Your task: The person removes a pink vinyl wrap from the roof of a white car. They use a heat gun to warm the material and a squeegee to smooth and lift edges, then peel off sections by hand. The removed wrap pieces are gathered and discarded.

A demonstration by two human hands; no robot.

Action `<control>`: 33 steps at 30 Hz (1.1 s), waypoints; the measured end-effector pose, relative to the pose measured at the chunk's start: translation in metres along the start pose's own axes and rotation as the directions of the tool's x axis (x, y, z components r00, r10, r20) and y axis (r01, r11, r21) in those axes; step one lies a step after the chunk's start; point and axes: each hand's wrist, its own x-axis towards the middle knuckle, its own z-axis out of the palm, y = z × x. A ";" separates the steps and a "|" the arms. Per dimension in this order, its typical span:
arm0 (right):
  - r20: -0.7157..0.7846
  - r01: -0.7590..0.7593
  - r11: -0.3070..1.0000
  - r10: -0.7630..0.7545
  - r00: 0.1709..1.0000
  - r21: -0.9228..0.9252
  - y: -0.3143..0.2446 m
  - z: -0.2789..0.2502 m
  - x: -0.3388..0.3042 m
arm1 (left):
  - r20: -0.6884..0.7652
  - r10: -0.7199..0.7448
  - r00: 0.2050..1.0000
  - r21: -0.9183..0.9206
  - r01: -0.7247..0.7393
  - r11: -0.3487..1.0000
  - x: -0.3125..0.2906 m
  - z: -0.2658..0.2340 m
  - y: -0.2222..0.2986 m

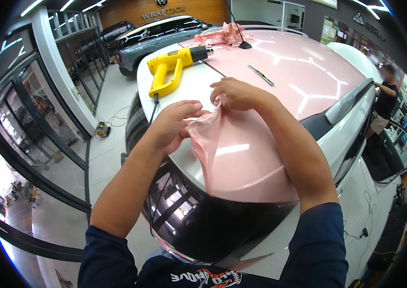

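Observation:
Glossy pink vinyl film [253, 158] covers the right part of a white car's rear roof edge [184, 161]. Its loose border is bunched and pulled up into folds between my hands. My left hand [177, 126] pinches the lifted border on the left side. Close to it, my right hand [237, 96] grips the gathered peak of the same film, fingers bent down. Beyond my left hand a yellow heat gun [161, 72] lies on the bare white roof, nozzle toward the right. A slim cutter knife [261, 75] rests on the pink roof past my right hand.
Crumpled pink film [220, 34] lies by the roof antenna [245, 44]. The heat gun's black cord [153, 113] hangs down the car's left side. Below the roof edge is dark rear glass [203, 221]. Another person [385, 98] stands at the right; a grey car [160, 38] is parked behind.

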 end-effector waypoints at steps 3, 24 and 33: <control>-0.046 -0.061 0.976 0.072 0.996 0.210 -0.001 0.010 0.005 | -0.017 0.057 0.998 0.703 -0.028 0.711 0.036 -0.011 0.014; -0.352 0.209 0.956 -0.127 0.927 0.205 0.022 0.034 0.006 | 0.201 0.591 0.781 0.927 -0.347 0.143 0.070 0.034 -0.059; -0.487 0.305 0.945 -0.212 0.848 0.120 0.019 0.029 0.014 | 0.245 0.749 0.616 0.786 -0.578 0.218 0.073 0.021 -0.055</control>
